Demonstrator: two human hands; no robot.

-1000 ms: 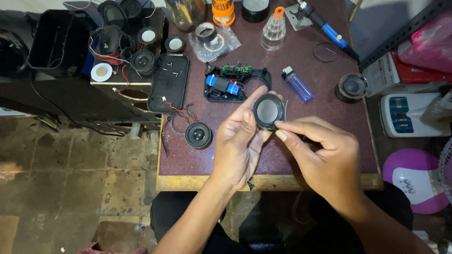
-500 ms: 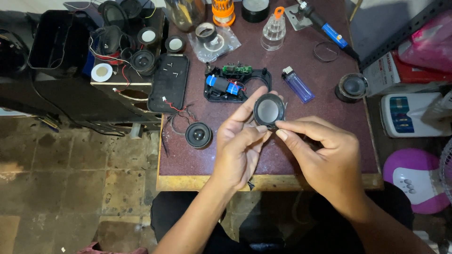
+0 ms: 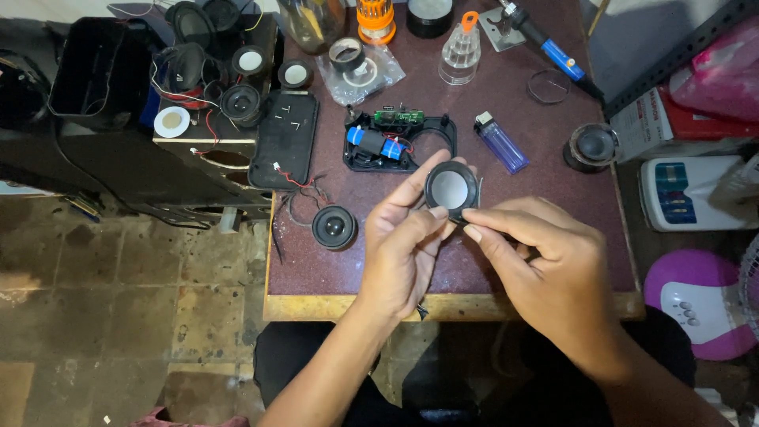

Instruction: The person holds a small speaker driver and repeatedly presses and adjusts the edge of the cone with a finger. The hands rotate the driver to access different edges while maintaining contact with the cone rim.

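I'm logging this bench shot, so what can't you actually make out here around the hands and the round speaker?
Head view only:
- Round speaker: back and lower rim hidden by left hand and right hand fingers.
- Open black casing: circuit-board parts too small to tell.
- Purple fan: cut off by right edge.

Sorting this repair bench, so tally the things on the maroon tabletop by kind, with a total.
Small round speakers: 3, one held in both hands, one by the wires, one at the right edge
Lighter: 1
Soldering iron: 1
Open battery housing: 1
Tape roll: 1
Total: 7
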